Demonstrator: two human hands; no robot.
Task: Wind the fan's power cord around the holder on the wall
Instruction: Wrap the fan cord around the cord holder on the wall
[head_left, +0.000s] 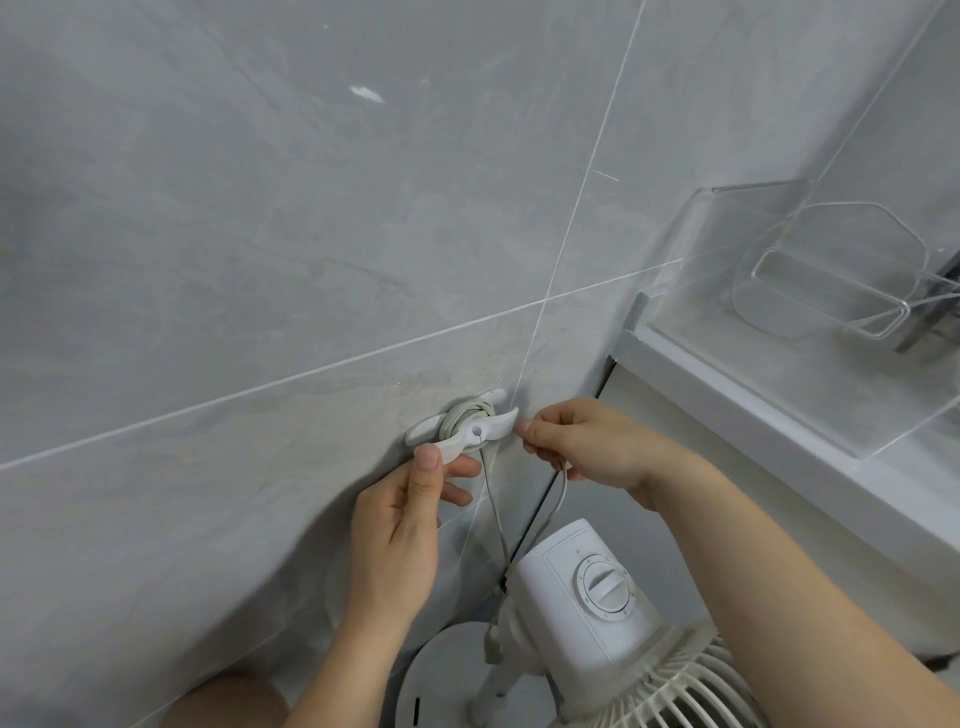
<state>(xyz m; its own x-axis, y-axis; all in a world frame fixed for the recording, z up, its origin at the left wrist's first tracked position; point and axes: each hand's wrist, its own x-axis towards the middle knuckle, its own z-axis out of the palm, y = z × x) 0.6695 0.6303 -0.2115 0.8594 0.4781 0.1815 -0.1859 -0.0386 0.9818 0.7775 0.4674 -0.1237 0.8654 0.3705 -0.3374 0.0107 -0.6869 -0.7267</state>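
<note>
A white cord holder (485, 427) is fixed to the grey tiled wall, with several turns of the pale power cord (461, 415) wound round its middle. Two strands of the cord hang from it down to the white fan (587, 597) below. My left hand (400, 525) pinches the holder's lower left wing between thumb and fingers. My right hand (587, 447) is just right of the holder and grips the cord, which loops down out of the fist. The plug end is hidden.
A clear acrylic shelf (810, 291) stands on a white ledge (779, 415) at the right. The fan's round base (447, 675) and grille (670, 691) fill the lower middle. A knee shows at the bottom left.
</note>
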